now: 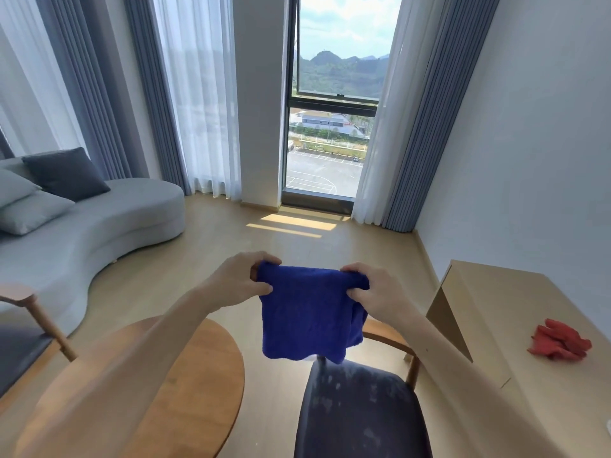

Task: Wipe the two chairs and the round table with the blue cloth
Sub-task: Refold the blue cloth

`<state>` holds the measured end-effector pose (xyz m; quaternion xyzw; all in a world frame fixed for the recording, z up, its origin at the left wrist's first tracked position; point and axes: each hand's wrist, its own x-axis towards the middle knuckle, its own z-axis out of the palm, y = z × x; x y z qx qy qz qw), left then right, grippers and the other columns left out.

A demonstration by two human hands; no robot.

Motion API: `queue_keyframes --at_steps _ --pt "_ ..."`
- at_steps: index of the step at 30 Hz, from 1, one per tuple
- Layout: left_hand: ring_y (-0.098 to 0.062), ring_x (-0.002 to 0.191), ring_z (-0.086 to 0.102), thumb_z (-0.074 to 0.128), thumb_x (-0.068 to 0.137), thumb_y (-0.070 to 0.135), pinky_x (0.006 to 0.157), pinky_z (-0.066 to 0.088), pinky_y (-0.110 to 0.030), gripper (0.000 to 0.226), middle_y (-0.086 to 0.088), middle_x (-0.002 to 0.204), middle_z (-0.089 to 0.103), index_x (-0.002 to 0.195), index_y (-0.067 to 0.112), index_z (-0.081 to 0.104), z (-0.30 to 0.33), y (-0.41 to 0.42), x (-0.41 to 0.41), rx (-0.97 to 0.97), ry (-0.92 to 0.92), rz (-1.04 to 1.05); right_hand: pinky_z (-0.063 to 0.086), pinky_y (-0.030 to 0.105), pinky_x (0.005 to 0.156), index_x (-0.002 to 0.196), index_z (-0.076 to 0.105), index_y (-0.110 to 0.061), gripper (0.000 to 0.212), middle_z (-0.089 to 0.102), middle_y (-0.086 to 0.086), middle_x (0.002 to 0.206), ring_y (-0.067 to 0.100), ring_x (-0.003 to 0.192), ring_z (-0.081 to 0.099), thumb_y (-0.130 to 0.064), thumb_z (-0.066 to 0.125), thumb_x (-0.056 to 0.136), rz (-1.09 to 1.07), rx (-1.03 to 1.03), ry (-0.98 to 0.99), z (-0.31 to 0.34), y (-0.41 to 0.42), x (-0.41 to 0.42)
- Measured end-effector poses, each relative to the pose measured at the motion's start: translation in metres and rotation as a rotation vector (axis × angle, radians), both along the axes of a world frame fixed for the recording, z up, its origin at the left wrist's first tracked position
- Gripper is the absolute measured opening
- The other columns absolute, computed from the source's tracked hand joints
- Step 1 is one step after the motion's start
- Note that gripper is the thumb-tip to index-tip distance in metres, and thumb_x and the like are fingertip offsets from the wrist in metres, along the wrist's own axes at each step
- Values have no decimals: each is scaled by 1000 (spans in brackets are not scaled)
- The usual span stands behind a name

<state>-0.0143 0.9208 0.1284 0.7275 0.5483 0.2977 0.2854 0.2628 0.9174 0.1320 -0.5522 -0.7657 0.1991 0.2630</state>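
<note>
1. Hanging in mid-air, the blue cloth (305,319) is held up by its top edge between both hands, above the gap between the round table and the near chair.
2. The left hand (241,279) is seen pinching the cloth's upper left corner; its fingers (264,259) are curled over the edge, thumb beneath.
3. The right hand (373,292) is seen gripping the upper right corner, where the fabric is bunched under curled fingers.
4. The cloth is noted as folded or doubled, its lower hem hanging just over the back edge of the near chair's seat.
5. The near chair (357,411) is observed below the right forearm; its dark seat is marked with pale smudges, and a wooden curved backrest is visible behind the cloth.
6. The round table (185,385), of brown wood, is located below the left forearm, just beside the near chair.
7. A second chair (29,328) is partly visible at the left edge: a wooden arm and a dark seat.
8. A red rag (560,340) is recorded lying crumpled on the pale worktop (496,312) at the right wall.
9. A grey sofa (109,223) with cushions is noted at left, and a window (330,127) between curtains ahead.
</note>
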Motion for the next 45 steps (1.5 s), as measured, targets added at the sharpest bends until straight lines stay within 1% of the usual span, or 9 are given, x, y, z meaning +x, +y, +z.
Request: queue_keyframes --at_steps 5,9,13,18,23,26,31,37,45 --pt "-2 84 51 61 91 10 70 36 -7 24 16 94 44 98 32 61 3 3 1 219 127 56 47 30 91 115 65 -18 25 51 5 128 19 115 47 -11 48 98 -13 172 -157 8 8 1" --pt "7 91 52 55 94 12 74 36 -11 30 22 98 55 92 42 53 7 7 -5 172 43 35 43 13 69 114 60 -15 20 65 0 99 13 88 57 -9 47 99 61 70 81 10 13 -2" --pt "7 75 58 51 99 21 68 41 -19 25 18 81 65 93 45 52 -1 2 -11 34 -154 98 45 15 65 111 50 -23 12 61 -4 99 11 88 59 -19 49 100 10 -85 382 3 17 -10" --pt "-9 77 66 46 101 22 59 55 -27 17 -2 92 69 103 36 54 -25 -19 -21 -117 -460 203 55 34 78 115 50 -19 18 62 4 110 21 97 61 -28 49 100 45 -426 594 -28 20 -37" --pt "-21 92 68 59 95 26 66 57 -37 29 -7 108 69 122 22 49 -57 -47 -57 -305 -656 421 58 39 77 119 56 -11 56 65 12 114 32 102 64 12 72 70 195 -742 681 -63 25 -69" --pt "-25 104 68 72 85 10 78 57 -36 46 -11 117 68 126 15 51 -77 -76 -91 -443 -764 396 58 38 73 106 65 -5 48 71 15 103 32 95 67 14 70 62 193 -768 629 -81 24 -100" --pt "-22 99 69 63 88 -4 79 58 -33 38 -12 110 70 121 12 57 -108 -114 -136 -489 -733 559 56 45 83 101 65 -5 36 69 15 100 31 94 66 14 66 71 198 -775 556 -110 11 -161" --pt "-22 98 69 48 101 16 76 59 -38 23 -9 108 70 121 27 49 -137 -130 -202 -467 -596 630 44 17 59 102 49 -14 19 59 3 96 9 79 56 0 51 89 347 -630 341 -137 2 -245" --pt "-17 95 69 44 101 37 70 60 -42 17 6 104 70 117 44 46 -196 -91 -343 -560 -542 566 47 10 65 107 49 -37 26 62 -23 95 -8 83 60 -13 50 97 221 -683 433 -198 13 -372"
